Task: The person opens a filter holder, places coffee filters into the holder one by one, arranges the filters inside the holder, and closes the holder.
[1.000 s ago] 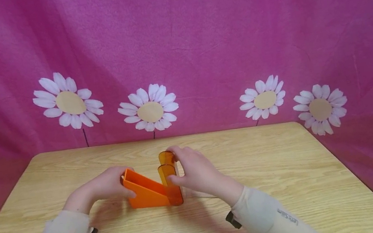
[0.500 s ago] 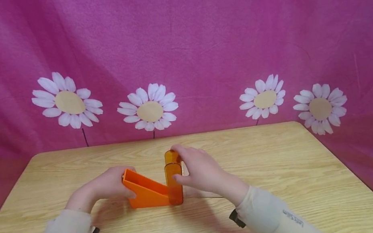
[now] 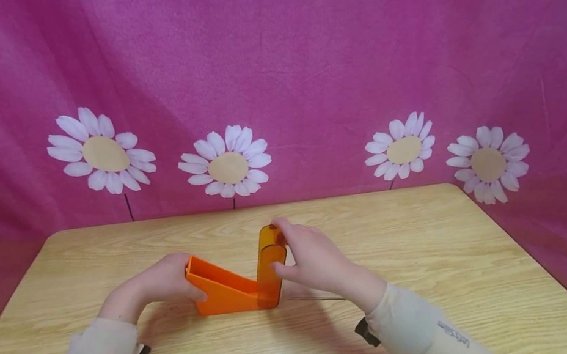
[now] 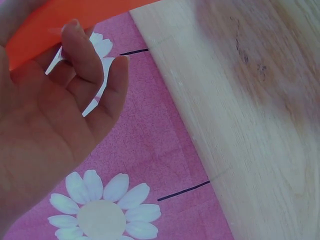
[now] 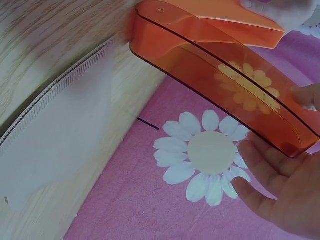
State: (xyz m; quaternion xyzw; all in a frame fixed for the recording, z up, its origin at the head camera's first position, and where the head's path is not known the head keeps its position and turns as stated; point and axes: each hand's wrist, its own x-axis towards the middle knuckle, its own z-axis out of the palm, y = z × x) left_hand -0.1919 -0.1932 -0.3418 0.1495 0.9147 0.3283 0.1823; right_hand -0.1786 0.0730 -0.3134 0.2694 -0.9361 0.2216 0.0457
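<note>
An orange case (image 3: 224,291) with a narrow open top stands on the table. My left hand (image 3: 166,281) grips its left end, thumb on the near side. At its right end a see-through amber lid (image 3: 271,265) stands up, leaning slightly right, joined low at a corner where a round pivot shows in the right wrist view. My right hand (image 3: 318,258) holds the lid's upper end between thumb and fingers. In the left wrist view, the left hand's other fingers (image 4: 82,55) are bent loosely under the orange wall.
Behind the right hand lies a flat white fabric piece (image 5: 65,130) with a crimped edge, like a folded face mask. It is mostly hidden in the head view. A pink flowered cloth (image 3: 301,75) hangs behind the wooden table (image 3: 409,231).
My right hand has swung the amber lid to the right, from nearly upright to a rightward lean. The left hand and the orange case have stayed in place.
</note>
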